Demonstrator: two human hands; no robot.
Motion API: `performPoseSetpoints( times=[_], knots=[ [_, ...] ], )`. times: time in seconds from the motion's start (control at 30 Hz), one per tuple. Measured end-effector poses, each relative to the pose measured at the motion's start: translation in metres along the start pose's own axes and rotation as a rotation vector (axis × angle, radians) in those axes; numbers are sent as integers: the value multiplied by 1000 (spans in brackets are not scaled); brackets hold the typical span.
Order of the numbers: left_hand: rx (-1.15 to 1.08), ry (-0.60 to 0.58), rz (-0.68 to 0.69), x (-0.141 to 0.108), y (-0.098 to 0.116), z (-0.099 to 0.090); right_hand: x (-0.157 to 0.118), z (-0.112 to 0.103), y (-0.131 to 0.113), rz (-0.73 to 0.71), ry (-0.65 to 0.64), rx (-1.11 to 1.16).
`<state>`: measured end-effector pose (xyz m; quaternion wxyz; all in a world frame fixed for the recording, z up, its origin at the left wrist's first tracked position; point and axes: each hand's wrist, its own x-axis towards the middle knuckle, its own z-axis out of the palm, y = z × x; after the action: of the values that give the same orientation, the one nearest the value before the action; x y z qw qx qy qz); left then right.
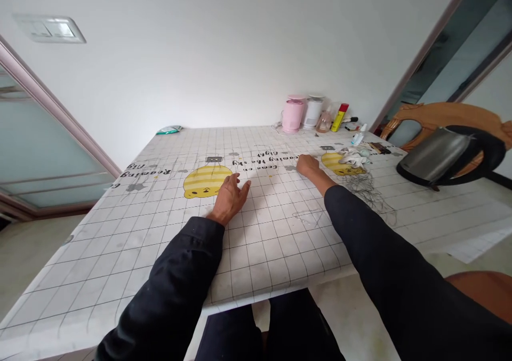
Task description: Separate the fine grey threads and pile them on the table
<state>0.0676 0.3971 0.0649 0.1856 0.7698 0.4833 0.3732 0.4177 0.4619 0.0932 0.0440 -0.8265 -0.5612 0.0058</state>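
Observation:
My left hand (231, 197) rests on the checked tablecloth (260, 254) with its fingers apart, beside a printed yellow striped bear. Nothing shows in it. Farther right, my right hand (308, 166) is closed, low over the cloth near the printed lettering; whatever its fingers hold, if anything, is hidden. A tangle of thin dark strands (366, 190) lies to the right, partly behind my right sleeve. Between my forearms there is a thin clear piece of plastic (308, 217). A crumpled whitish cloth or tissue (354, 157) sits beyond the strands.
Along the wall stand a pink cylinder (293, 114), a white cylinder (313, 112), a bottle (324, 121) and a yellow-red can (340, 117). A small white bottle (359, 135) is nearer. A green-white packet (169, 130) lies at the far left; a wooden chair (452, 113) stands right.

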Motion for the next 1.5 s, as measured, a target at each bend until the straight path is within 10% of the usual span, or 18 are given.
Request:
performPoseSetpoints(
  times=[0.43, 0.73, 0.93, 1.17, 1.5],
  knots=[
    [29, -41, 38, -8, 5, 6, 5, 21, -1, -66, 0, 37],
    [46, -26, 60, -5, 1, 7, -10, -5, -2, -77, 0, 78],
    [12, -24, 56, -2, -1, 9, -79, -49, 34, -235, -57, 107],
    [30, -30, 15, -2, 3, 8, -204, -60, 57, -812, -249, 126],
    [-34, -8, 8, -1, 5, 7, -240, -26, 41, -746, -92, -28]
  ],
)
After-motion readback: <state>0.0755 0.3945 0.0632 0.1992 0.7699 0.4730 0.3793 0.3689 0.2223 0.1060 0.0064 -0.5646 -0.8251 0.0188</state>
